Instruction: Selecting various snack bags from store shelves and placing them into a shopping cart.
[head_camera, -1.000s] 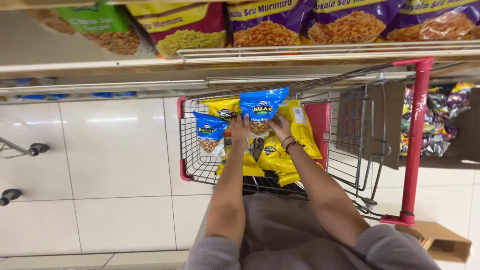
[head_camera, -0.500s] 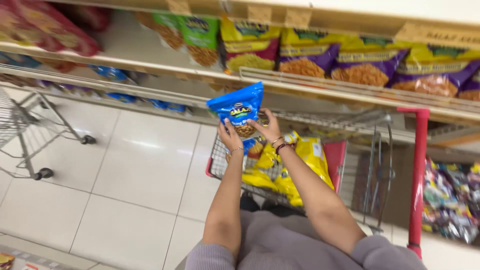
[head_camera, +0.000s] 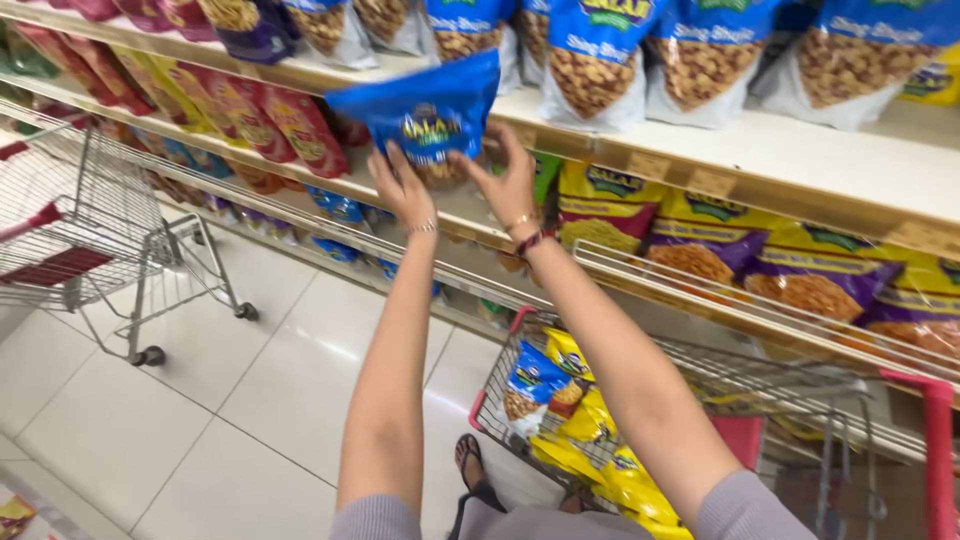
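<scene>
A shop aisle with a pale tiled floor (head_camera: 180, 400) runs beside a long cream shelf unit (head_camera: 760, 150). Below that shelf, close to the person's body, stands a wire trolley with red trim (head_camera: 720, 420); in it lie several yellow snack bags (head_camera: 600, 450) and one small blue-and-white bag (head_camera: 528, 385). Farther out from the shelf, off to the left, a second wire trolley (head_camera: 80, 230) stands on the tiles, and nothing shows inside it.

Both bare arms reach up toward the shelf edge. The left hand (head_camera: 402, 187) and the right hand (head_camera: 508, 183) are each clamped on the lower edge of one blue snack bag (head_camera: 425, 112), fingers pressed to its underside, holding it in the air just in front of the shelf's top board. The right wrist wears bangles.

On the top board stands a row of larger blue and white bags (head_camera: 700, 60) with brown nuts pictured on them. On the board below, right of the held bag, stand yellow and purple bags (head_camera: 740, 250); left of it leans a row of red and yellow bags (head_camera: 240, 115).
</scene>
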